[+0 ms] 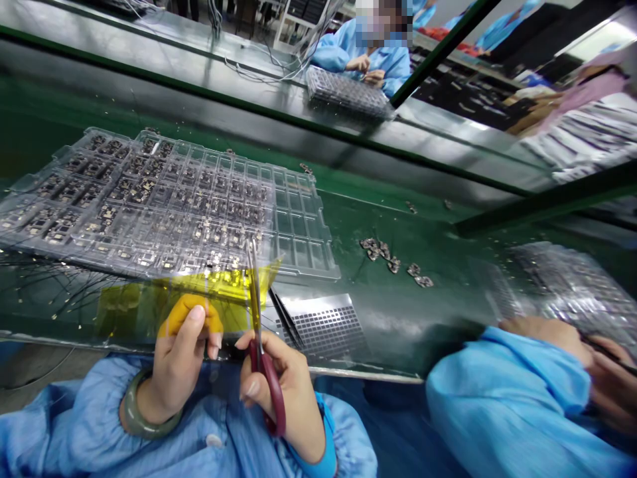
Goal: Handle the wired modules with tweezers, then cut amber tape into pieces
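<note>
My left hand [182, 355] pinches a sheet of clear yellow film [226, 285] between thumb and fingers, over the front edge of the bench. Scissors [271, 382] with dark red handles are in my right hand [291, 372], fingers around the handles. Their blades point away from me, across the right part of the film; whether they cut into it I cannot tell. Black tweezers [284, 315] lie just beyond my right hand, on a sheet with rows of small dark rectangles [331, 332]. Behind the film, clear plastic trays [303, 219] hold many small circuit boards [144, 189].
Loose small parts [383, 251] lie on the green bench [393, 312] right of the trays. A co-worker's blue sleeve [507, 385] is close on my right, beside another tray [572, 279]. Across the bench another person [348, 50] works over a tray. A dark green metal post [547, 192] slants at right.
</note>
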Motion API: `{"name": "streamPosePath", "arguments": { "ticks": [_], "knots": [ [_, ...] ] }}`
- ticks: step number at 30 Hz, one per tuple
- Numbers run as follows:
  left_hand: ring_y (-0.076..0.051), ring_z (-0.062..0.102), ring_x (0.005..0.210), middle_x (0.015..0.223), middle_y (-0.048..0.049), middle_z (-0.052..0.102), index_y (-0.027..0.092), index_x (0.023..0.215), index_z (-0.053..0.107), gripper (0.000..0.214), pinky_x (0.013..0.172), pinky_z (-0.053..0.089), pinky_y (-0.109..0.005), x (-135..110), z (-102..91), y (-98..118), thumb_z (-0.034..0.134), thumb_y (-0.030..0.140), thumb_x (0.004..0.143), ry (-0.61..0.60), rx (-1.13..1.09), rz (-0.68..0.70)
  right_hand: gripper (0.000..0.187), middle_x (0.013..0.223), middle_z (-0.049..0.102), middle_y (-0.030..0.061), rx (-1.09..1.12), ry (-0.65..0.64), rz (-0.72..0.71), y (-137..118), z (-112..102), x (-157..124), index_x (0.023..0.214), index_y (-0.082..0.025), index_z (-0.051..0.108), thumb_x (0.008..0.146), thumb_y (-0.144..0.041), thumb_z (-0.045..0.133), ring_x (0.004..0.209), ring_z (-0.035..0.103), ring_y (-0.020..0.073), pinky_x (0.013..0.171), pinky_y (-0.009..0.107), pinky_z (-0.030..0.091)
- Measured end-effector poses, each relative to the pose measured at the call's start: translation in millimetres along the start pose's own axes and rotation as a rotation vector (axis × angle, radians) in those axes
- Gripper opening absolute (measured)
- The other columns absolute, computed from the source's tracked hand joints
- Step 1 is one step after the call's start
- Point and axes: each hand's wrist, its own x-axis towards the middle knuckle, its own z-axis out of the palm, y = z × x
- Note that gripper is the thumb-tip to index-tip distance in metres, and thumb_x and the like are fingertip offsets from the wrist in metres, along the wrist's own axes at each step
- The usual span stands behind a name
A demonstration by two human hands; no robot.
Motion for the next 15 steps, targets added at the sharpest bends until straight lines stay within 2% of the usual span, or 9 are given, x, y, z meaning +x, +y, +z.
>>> {"name": "streamPosePath", "arguments": {
  "ticks": [8, 15],
  "knots": [
    [-0.010, 0.049, 0.048, 0.053, 0.0027, 0.055, 0.018, 0.070, 0.055, 0.035, 0.050, 0.041, -0.022, 0.1, -0.1, -0.4, 0.054, 0.044, 0.092, 0.005, 0.000, -0.008, 0.067, 0.051, 0.053, -0.0055, -0.008, 0.009, 0.029, -5.8, 1.2, -1.7, 0.091, -0.015, 0.061, 0.059, -0.070, 0.078, 0.042, 0.046, 0.0085, 0.042, 0.020, 0.033],
    [-0.009, 0.050, 0.050, 0.056, 0.0026, 0.056, 0.017, 0.067, 0.055, 0.036, 0.051, 0.041, -0.022, -1.6, -5.1, -3.5, 0.053, 0.042, 0.094, -0.023, 0.033, -0.017, 0.064, 0.051, 0.055, -0.0044, 0.012, 0.007, -0.106, 12.6, -2.5, 3.4, 0.093, -0.014, 0.063, 0.064, -0.070, 0.075, 0.041, 0.044, 0.0086, 0.040, 0.021, 0.031]
  ]
}}
